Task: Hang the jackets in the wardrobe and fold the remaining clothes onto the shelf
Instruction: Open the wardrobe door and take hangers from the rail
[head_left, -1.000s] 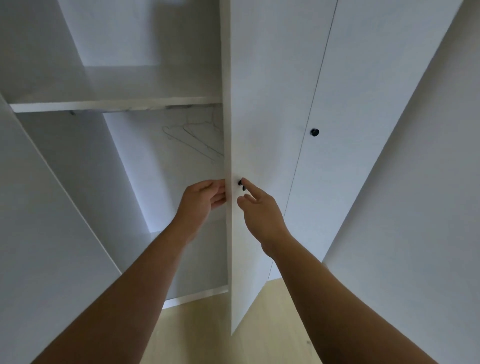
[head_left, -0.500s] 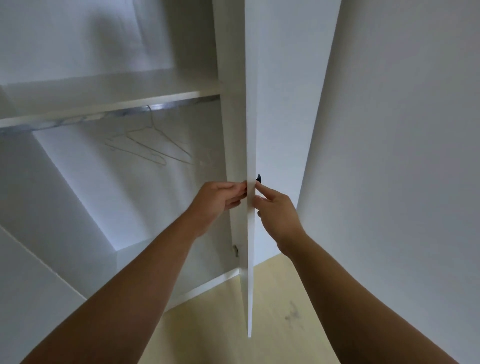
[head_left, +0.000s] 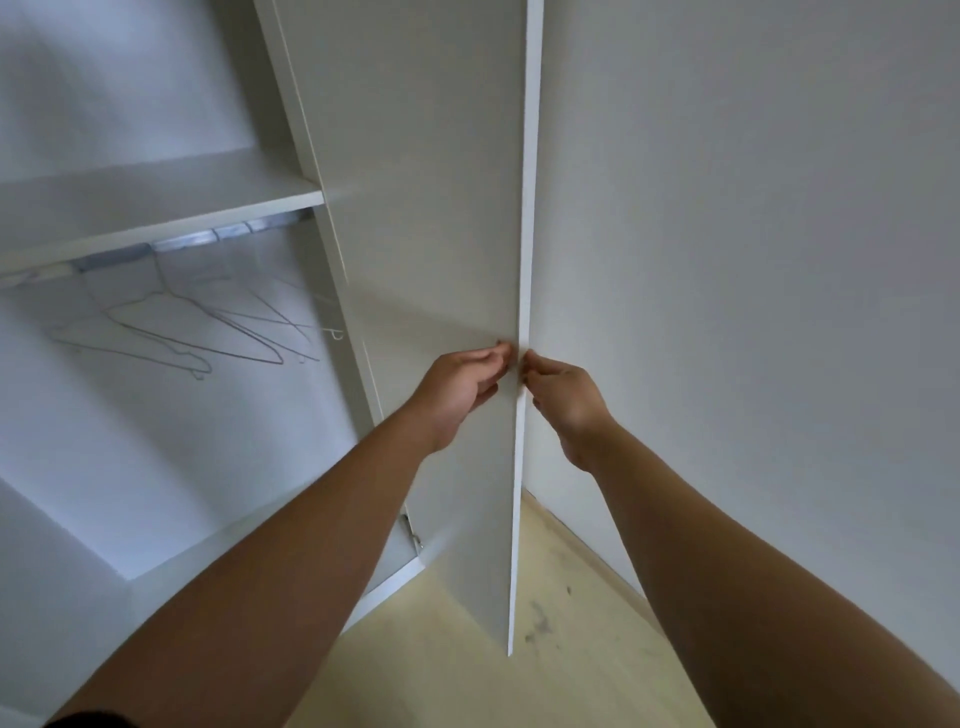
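Seen from the head camera, the wardrobe (head_left: 156, 467) is open, its door (head_left: 431, 208) swung out edge-on toward the viewer. The left hand (head_left: 462, 387) lies on the door's inner face, fingers fairly straight and reaching the front edge, gripping nothing. The right hand (head_left: 563, 395) meets the same edge from the outer side. Its fingertips are hidden behind the edge, so I cannot tell whether it pinches anything. Bare wire hangers (head_left: 197, 332) hang on the rail (head_left: 208, 239) under the shelf (head_left: 156, 202), which carries nothing visible. No garment is in view, so hanging and folding probably all lie ahead.
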